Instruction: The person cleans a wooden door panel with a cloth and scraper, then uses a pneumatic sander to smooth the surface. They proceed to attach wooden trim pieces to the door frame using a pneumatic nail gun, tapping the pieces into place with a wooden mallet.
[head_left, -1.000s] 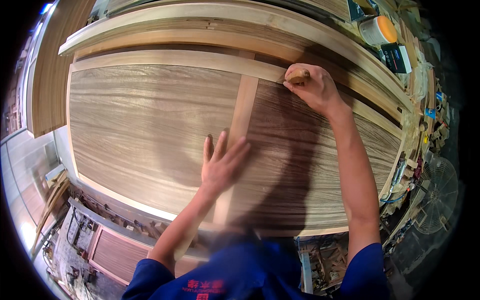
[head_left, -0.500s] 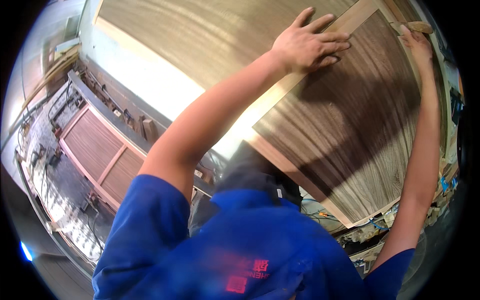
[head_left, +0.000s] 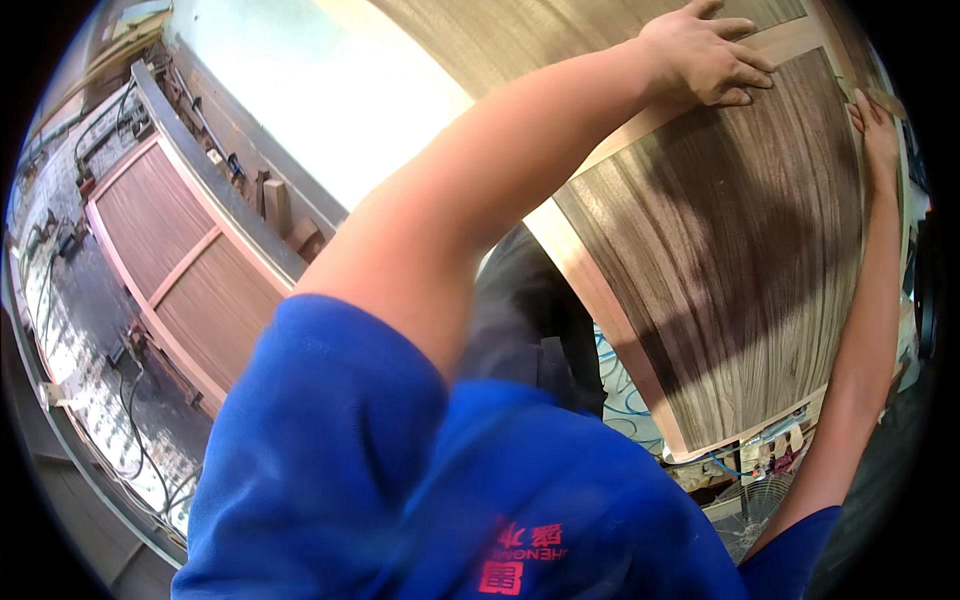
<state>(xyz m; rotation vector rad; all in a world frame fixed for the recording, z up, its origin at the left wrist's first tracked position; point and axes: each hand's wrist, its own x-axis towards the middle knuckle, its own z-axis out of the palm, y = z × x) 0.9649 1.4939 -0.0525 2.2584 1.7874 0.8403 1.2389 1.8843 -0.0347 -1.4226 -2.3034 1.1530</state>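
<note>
My left hand (head_left: pixel 708 55) lies with its fingers spread on a large framed wooden door (head_left: pixel 720 250), over the pale cross rail between two brown wood-grain panels. At the door's right edge my right hand (head_left: pixel 877 140) has its fingers closed by a flat wooden piece with a rounded end (head_left: pixel 886 102). The fingers partly cover that piece, and its exact kind does not show. Shadows of my arm and body fall across the lower panel.
On the left a second framed wooden panel (head_left: pixel 190 260) lies beyond a dark metal rail (head_left: pixel 220 190). Small wood blocks (head_left: pixel 275 205) sit along that rail. A white surface (head_left: pixel 300 90) shows beside the door. Blue hoses (head_left: pixel 630 400) and a round wire guard (head_left: pixel 745 510) are below it.
Both my hands have shifted right in the view, the left also upward and the right slightly down. The door appears further right, and more of the white surface shows.
</note>
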